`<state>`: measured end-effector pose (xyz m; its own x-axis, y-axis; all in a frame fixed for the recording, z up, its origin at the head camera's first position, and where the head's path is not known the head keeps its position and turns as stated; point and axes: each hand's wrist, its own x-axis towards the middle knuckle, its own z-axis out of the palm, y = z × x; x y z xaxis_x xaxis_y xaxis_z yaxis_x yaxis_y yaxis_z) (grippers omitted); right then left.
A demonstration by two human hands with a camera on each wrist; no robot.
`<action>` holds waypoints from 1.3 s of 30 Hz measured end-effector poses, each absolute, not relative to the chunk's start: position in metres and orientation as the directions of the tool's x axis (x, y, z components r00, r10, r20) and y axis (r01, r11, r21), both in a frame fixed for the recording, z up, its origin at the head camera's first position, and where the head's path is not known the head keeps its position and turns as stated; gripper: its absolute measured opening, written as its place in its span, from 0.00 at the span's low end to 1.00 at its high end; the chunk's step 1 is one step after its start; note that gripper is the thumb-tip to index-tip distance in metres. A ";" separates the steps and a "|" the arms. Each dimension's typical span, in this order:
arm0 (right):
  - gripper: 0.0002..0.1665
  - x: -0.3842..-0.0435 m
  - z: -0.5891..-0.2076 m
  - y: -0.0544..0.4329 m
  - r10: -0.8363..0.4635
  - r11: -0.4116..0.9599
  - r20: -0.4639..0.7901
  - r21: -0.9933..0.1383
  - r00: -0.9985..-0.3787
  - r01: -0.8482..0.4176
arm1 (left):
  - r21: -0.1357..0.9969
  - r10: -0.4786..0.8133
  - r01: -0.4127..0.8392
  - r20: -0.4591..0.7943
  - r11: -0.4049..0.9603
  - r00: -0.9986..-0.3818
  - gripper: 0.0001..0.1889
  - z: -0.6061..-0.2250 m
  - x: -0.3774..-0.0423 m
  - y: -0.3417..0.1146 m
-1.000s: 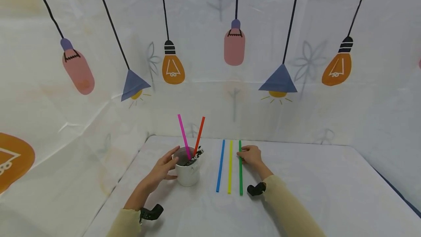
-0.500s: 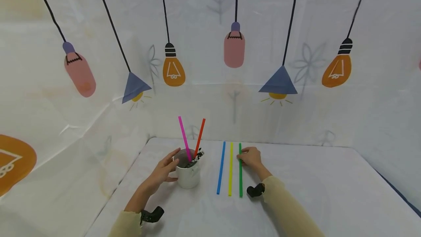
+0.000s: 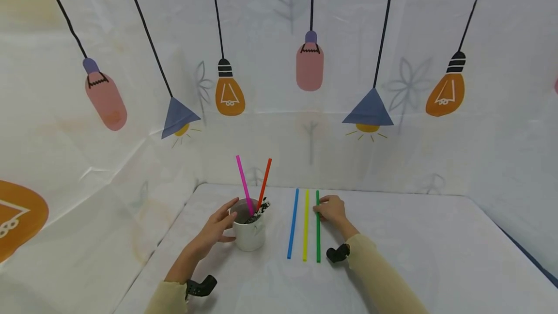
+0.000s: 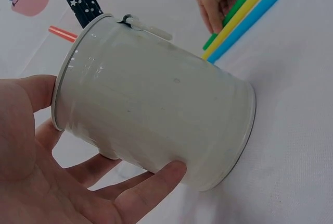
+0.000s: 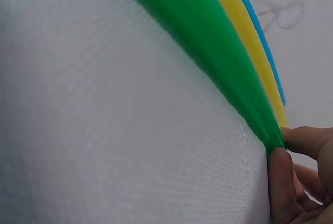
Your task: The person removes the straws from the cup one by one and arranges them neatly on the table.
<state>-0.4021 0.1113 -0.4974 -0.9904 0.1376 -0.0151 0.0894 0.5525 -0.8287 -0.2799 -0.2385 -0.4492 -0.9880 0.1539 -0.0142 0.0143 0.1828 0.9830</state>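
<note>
My left hand [image 3: 214, 229] holds a small white pail [image 3: 249, 236] from its left side. In the left wrist view its fingers spread from the rim down the wall of the pail [image 4: 156, 104]. A magenta straw [image 3: 244, 183], a red straw [image 3: 264, 183] and black straws with white stars [image 4: 78, 0] stick out of the pail's mouth. Farther right, my right hand [image 3: 332, 210] pinches a green straw [image 3: 318, 241] near its far end. In the right wrist view, thumb and finger squeeze that green straw [image 5: 208, 52], which lies along the white tabletop.
A yellow straw [image 3: 305, 227] lies just left of the green one, and a blue straw [image 3: 293, 224] beyond it, roughly parallel. Behind the white table [image 3: 414, 256] hangs a white sheet [image 3: 279, 134] printed with lamps and bulbs.
The green straw has shifted slightly left toward the yellow one, with my right hand on it. My left hand keeps its hold on the pail. The head view has tilted slightly.
</note>
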 end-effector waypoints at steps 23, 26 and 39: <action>0.25 -0.396 -0.492 0.112 0.130 0.557 0.002 -0.828 -0.991 0.072 | 0.983 0.160 0.021 -0.008 0.182 -0.987 0.29 -0.449 -0.281 -0.238; 0.25 -0.396 -0.492 0.112 0.129 0.549 -0.002 -0.832 -0.992 0.074 | 0.983 0.163 0.024 -0.006 0.184 -0.987 0.29 -0.449 -0.281 -0.239; 0.25 -0.394 -0.493 0.114 0.127 0.531 -0.024 -0.843 -0.992 0.089 | 0.984 0.166 0.025 -0.005 0.178 -0.986 0.28 -0.449 -0.280 -0.238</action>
<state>-0.3943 0.1142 -0.4928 -0.9916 0.1269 -0.0245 0.0888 0.5312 -0.8426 -0.2801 -0.2381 -0.4495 -0.9862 0.1656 -0.0050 0.0250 0.1783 0.9837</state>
